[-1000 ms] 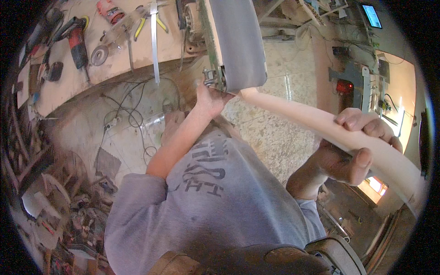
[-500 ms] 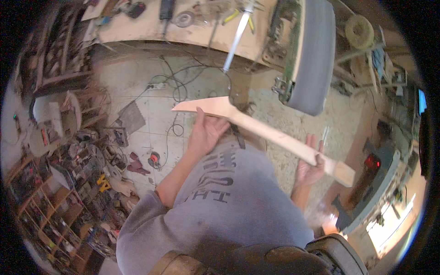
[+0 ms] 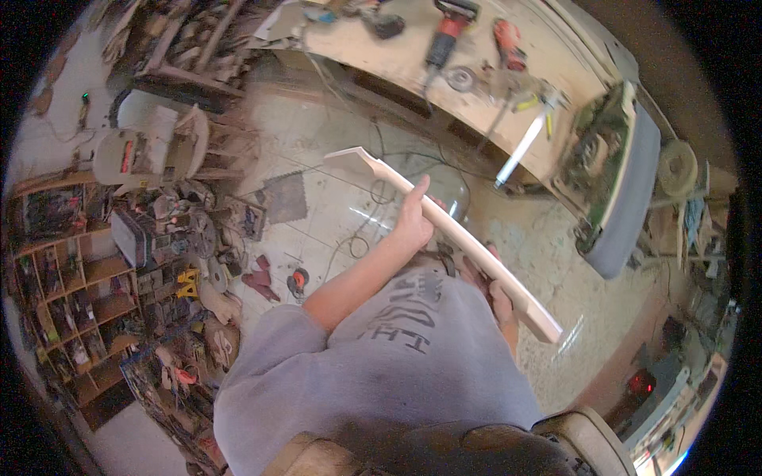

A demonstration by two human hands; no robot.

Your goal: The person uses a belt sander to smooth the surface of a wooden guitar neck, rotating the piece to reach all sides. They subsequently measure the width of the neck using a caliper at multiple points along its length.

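1. At the far left, crowded with a divided shelf unit (image 3: 86, 278) and heaped clutter (image 3: 171, 222), too jumbled to sort item by item and lost to darkness at the rim.
2. Next, reaches up and left with the broader, angled end of a pale wooden piece (image 3: 460, 232), held aslant in front of the grey shirt (image 3: 373, 373), above the tiled floor (image 3: 321, 210); touches neither workbench (image 3: 381, 59) nor machine.
3. Holds the shaft near its middle with the left hand (image 3: 414, 224), wrapped close with thumb over the upper face and fingers mostly hidden beneath; cannot tell how hard it squeezes.
4. Probably handles as light for such length, stiff, and perhaps slightly slippery if dusty. Best taken at two spaced points along the shaft; best spared knocks at the thin angled end, likely most fragile.
5. Farther right, pinches the lower stretch with the right hand (image 3: 502, 303), with thumb on the near side and fingers passing behind, largely out of sight; cannot judge pressure here either.
6. Ends in a squared block, plainly visible. Beyond, well apart, shows a belt sander (image 3: 635, 190); impossible to tell whether running.
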